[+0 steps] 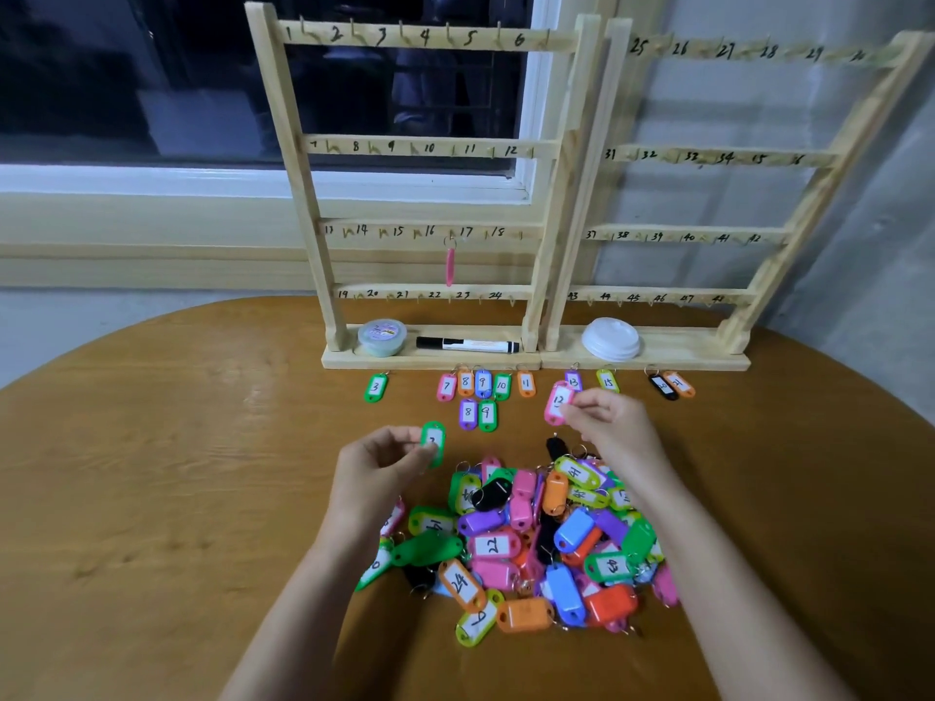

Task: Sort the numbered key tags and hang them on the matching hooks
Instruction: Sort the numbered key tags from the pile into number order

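Straight to the tags: a heap of coloured plastic key tags [531, 538] sits mid-tabletop between the two forearms. The left hand [374, 473] has its fingers [421, 450] pinched on a green tag [433, 442], held just above the heap's far edge (its number is hidden behind the fingertip). The right hand [607, 422] pinches a pink tag marked 12 [558, 403] at its lower corner, out past the heap.

Beyond the hands, sorted tags lie in a row along the rack's base: green 3 [375, 387], then pink 7 [446, 387], orange 8 [465, 383], blue 9 [483, 383], green 10 [502, 386], orange 11 [526, 384], purple 13 [573, 381] and yellow-green 15 [608, 382]. A purple 8 [468, 413] and green 9 [487, 414] lie just below them.

One pink hanging tag [450, 265] dangles on the left wooden hook rack [430, 146], between the written 16 and 17. The right wooden hook rack [708, 159] stands touching it. On their bases: a small round plastic tub [382, 337], a black marker pen [468, 344] and stacked white lids [610, 339]. All on a round brown wooden tabletop [152, 473].
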The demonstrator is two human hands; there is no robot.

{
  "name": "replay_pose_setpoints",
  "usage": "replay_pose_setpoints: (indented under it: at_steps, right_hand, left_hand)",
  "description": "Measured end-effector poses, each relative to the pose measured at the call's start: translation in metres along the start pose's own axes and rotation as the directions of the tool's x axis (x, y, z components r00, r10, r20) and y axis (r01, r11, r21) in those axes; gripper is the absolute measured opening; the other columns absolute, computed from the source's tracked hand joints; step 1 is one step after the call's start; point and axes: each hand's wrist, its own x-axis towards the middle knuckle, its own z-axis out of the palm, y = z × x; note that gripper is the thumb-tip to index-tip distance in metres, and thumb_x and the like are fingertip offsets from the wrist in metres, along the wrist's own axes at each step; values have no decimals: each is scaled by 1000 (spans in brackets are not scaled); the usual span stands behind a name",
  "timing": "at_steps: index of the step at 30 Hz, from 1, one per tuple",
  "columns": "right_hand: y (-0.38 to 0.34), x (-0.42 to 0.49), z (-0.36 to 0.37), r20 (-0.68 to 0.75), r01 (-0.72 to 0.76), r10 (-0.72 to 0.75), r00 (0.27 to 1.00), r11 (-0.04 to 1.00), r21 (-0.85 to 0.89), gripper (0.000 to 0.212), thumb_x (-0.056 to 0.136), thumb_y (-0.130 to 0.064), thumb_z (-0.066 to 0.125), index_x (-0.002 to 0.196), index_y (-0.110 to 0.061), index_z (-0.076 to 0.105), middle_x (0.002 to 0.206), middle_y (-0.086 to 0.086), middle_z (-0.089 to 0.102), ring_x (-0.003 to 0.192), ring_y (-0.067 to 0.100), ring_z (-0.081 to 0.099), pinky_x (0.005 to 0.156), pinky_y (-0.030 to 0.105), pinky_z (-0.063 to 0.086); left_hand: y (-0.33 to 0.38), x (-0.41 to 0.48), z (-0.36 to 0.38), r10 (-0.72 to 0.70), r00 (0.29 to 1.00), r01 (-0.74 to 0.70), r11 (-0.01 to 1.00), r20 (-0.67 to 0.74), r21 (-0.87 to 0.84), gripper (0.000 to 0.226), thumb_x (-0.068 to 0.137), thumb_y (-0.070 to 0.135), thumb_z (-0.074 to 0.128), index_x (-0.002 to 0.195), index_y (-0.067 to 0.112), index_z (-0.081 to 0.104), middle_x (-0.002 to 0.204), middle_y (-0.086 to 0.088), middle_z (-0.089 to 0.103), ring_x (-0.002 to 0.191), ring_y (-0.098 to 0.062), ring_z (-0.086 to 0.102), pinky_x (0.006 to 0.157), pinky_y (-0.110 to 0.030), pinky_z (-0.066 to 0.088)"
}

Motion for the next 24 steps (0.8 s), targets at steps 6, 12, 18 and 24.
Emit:
replay_pose_setpoints:
  at_steps: [6,12,18,24]
  right_hand:
    - [30,63,-12,-109,-92,59,992,943,-320,7,86,-18,68,93,-18,69,95,3,71,87,16,63,72,29,47]
    - [37,76,-19,-22,-136,142,990,874,-466,12,82,-20,72,94,-22,70,94,-1,69,91,18,63,81,37,53]
    - [35,71,-22,-26,-112,117,993,834,-540,13,83,-24,71,95,-23,69,94,-4,69,86,14,62,69,29,50]
    - [-7,19,-7,82,97,-77,994,954,-285,5,86,-25,69,89,-29,67,83,-12,67,81,7,64,74,25,51]
  left_hand:
    - [-4,7,11,-37,999,38,999,27,-5,9,83,0,69,86,9,68,69,1,66,59,-5,59,61,-19,51]
    - [-8,11,11,-67,997,67,998,30,-1,8,82,2,70,88,8,68,75,-4,67,66,-11,60,65,-25,51]
    - [-4,11,19,-93,996,92,996,-8,-18,8,84,1,68,88,8,68,77,-6,68,67,-15,59,67,-25,54]
    - [6,1,20,-46,998,47,999,35,-24,11,84,0,67,93,8,68,72,0,70,64,-9,60,61,-18,51]
